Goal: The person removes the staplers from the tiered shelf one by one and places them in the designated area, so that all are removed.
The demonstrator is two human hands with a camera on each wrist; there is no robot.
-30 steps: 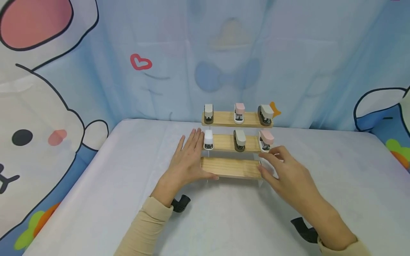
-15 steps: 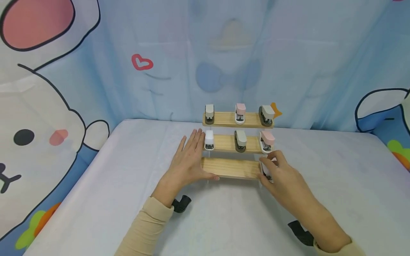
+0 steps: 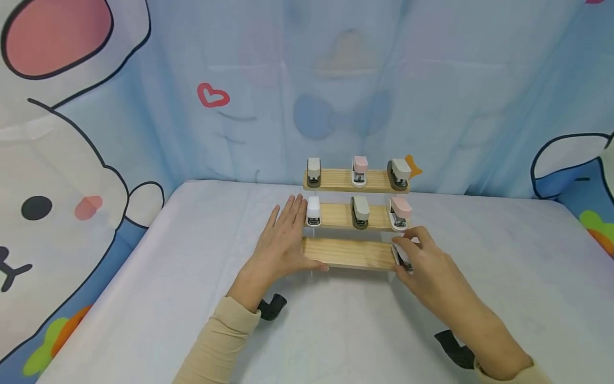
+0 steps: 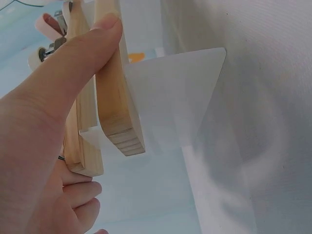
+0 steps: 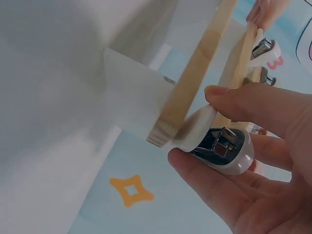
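My right hand [image 3: 429, 266] pinches a small white stapler [image 5: 239, 146] between thumb and fingers at the right end of the lowest wooden shelf board [image 3: 347, 253]. In the right wrist view the stapler's pale base overlaps the board's end, and its dark metal front shows. My left hand [image 3: 283, 240] rests against the left side of the three-tier rack, fingers straight; the thumb [image 4: 105, 24] lies on the lowest board's front edge. On the middle board stand a white stapler [image 3: 313, 210], a grey-green stapler [image 3: 360, 212] and a pink stapler [image 3: 400, 212].
The top board [image 3: 374, 181] carries a light-grey stapler [image 3: 314, 172], a pink-topped stapler [image 3: 360, 170] and another grey stapler [image 3: 399, 173]. Clear side panels [image 4: 170, 97] support the boards on the white-covered table [image 3: 168, 277]. A printed blue curtain [image 3: 259, 64] hangs behind.
The right hand has tilted and shifted slightly; the stapler, mostly hidden before, now shows more and has moved a little right. The left hand has kept its place.
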